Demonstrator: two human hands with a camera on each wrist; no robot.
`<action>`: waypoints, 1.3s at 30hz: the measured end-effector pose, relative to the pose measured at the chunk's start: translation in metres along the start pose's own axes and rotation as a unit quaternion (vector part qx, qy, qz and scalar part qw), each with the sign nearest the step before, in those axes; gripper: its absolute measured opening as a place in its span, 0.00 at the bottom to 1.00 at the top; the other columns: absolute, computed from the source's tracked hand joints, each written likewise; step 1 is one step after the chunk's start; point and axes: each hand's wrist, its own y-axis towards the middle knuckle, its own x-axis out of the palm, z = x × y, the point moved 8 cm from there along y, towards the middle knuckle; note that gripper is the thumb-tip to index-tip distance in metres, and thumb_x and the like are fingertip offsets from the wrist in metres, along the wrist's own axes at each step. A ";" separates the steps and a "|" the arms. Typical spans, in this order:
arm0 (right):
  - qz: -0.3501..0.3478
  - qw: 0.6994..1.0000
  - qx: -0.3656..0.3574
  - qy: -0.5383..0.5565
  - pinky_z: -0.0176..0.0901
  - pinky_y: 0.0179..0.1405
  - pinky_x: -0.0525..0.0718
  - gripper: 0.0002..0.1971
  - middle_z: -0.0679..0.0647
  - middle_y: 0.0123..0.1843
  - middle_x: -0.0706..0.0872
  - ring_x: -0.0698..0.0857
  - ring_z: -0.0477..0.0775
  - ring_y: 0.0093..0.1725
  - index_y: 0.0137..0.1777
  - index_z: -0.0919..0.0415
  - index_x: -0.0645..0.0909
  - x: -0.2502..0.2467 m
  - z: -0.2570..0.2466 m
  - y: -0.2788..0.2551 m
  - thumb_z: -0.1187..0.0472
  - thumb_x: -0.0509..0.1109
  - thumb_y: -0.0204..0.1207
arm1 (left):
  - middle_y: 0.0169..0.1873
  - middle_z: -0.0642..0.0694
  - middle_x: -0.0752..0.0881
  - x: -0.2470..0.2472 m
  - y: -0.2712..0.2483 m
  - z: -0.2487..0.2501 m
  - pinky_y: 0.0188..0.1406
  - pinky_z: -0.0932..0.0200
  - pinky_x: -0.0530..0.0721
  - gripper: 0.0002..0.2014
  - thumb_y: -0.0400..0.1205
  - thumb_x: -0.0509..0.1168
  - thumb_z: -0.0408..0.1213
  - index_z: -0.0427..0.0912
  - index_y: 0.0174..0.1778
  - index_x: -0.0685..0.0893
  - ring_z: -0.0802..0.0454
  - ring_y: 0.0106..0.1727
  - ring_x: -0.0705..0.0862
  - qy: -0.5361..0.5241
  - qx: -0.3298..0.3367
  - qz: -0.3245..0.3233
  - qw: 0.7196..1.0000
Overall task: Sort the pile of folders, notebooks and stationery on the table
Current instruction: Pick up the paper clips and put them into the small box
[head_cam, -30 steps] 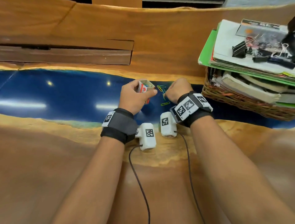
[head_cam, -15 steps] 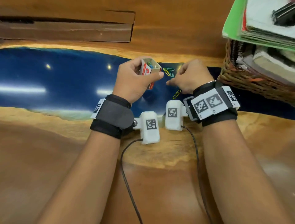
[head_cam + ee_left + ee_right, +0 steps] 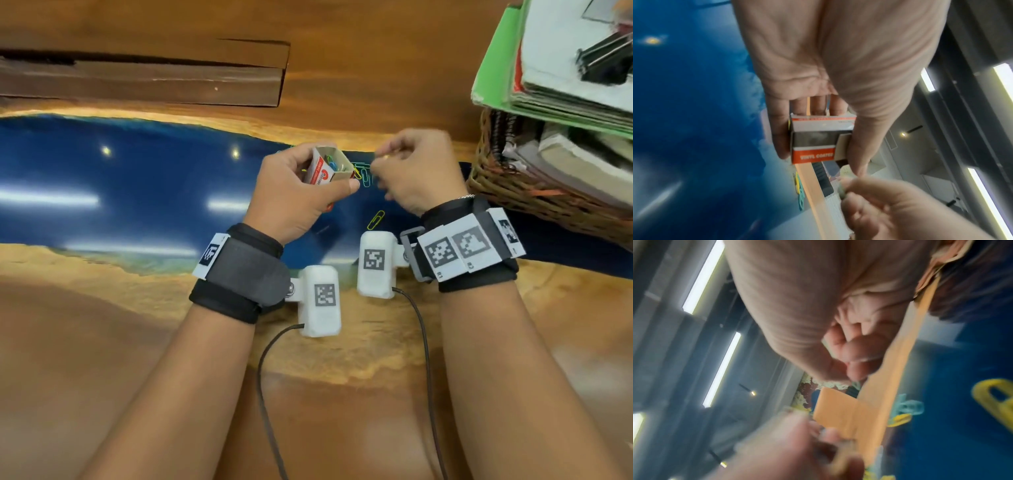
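- The right hand (image 3: 416, 173) has risen off the tabletop (image 3: 308, 377) and now hangs just beside the open mouth of the paperclip box (image 3: 329, 167), fingertips pinched on something small, probably a paperclip; too blurred to be sure.
- The left hand (image 3: 294, 192) still grips the box, its opening turned up.
- Judged from this, one more clip is about to go in.
- Loose clips left on the tabletop: one yellow clip (image 3: 376, 219) nearer the wrists than the box, and at least two between the hands.
- One wicker basket (image 3: 534, 202) stands right of the box.
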 end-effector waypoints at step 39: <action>0.016 0.978 -0.206 0.014 0.41 0.39 0.82 0.06 0.54 0.39 0.84 0.83 0.49 0.37 0.35 0.56 0.89 0.012 -0.058 -0.031 0.66 0.74 0.71 | 0.51 0.47 0.90 -0.002 -0.004 0.021 0.53 0.51 0.89 0.22 0.68 0.81 0.30 0.48 0.57 0.87 0.51 0.53 0.88 0.027 0.063 -0.032 0.997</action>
